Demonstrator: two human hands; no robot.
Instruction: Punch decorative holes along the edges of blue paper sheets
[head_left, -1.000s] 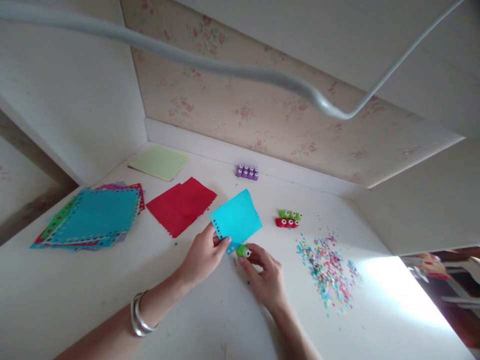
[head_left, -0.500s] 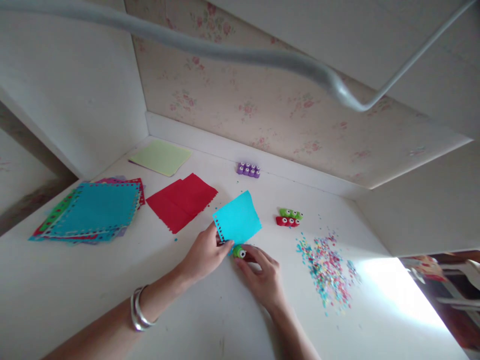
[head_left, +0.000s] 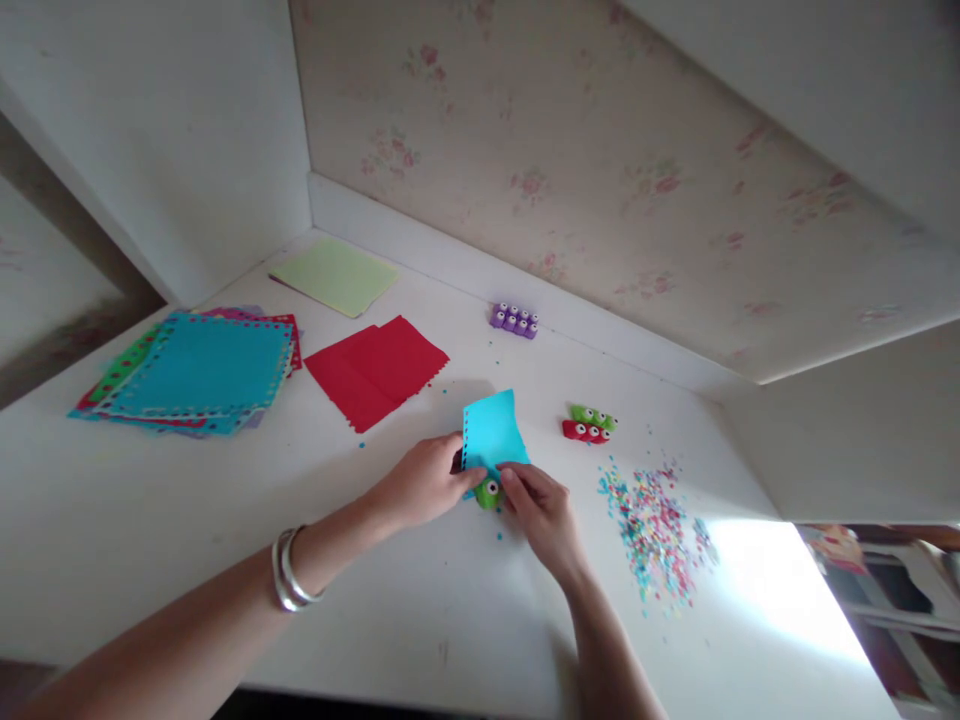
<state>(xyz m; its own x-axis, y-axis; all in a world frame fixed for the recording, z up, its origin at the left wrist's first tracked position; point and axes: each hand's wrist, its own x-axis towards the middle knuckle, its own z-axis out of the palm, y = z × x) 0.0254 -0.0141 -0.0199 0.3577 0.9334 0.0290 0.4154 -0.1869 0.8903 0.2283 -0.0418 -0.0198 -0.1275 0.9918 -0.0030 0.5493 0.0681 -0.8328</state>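
Note:
My left hand (head_left: 425, 480) pinches the left edge of a cyan paper sheet (head_left: 491, 430), which stands up from the white table (head_left: 187, 500); a row of small holes runs down that edge. My right hand (head_left: 541, 510) is closed on a small green punch (head_left: 489, 492) set on the sheet's lower edge. Both hands meet at the sheet, near the middle of the table.
A stack of punched coloured sheets (head_left: 191, 370) lies at the left, a red sheet (head_left: 375, 368) and a pale green sheet (head_left: 335, 276) behind. Purple punches (head_left: 514, 320) sit by the wall, green and red punches (head_left: 590, 424) to the right, confetti (head_left: 656, 530) beyond.
The cyan sheet has turned more upright and narrower in view, and my hands have closed in on its lower edge. The camera has tipped down, so the grey cable overhead is out of sight.

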